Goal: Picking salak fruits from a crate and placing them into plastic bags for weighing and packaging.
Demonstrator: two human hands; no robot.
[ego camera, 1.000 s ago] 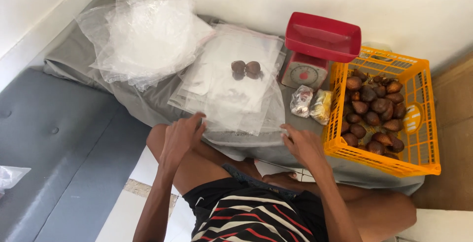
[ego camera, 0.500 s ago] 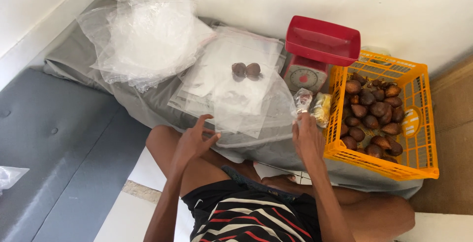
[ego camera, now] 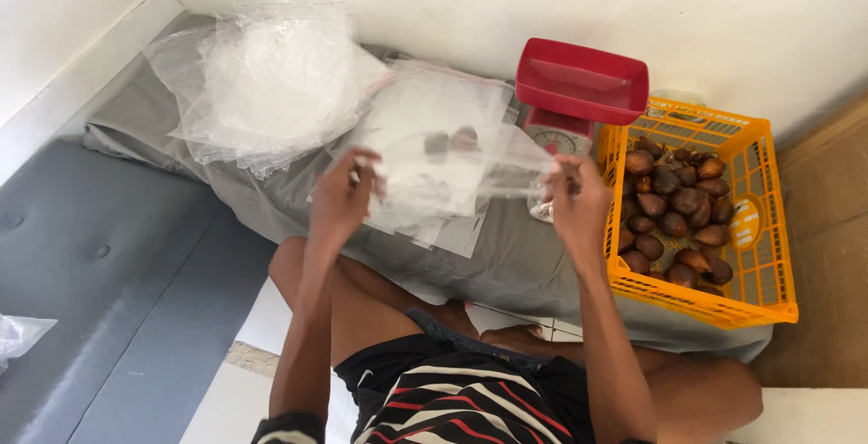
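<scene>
Both hands are up, a clear bag (ego camera: 452, 168) stretched between them. The left hand (ego camera: 339, 200) pinches the bag's left edge, fingers (ego camera: 366, 162) closed on the plastic; the right hand (ego camera: 574, 204) grips the right edge the same way, fingertips curled onto the film. The bag hangs flat in the air above the stack of bags (ego camera: 425, 136) lying on the grey cloth (ego camera: 506, 259). Through the plastic, two brown fruits (ego camera: 450, 142) show dimly, resting on the stack. Beside the right hand sits the orange crate (ego camera: 759, 290), full of brown fruit. The red scale (ego camera: 579, 96) stands just behind the crate's left corner. Crumpled plastic (ego camera: 262, 82) lies at far left.
</scene>
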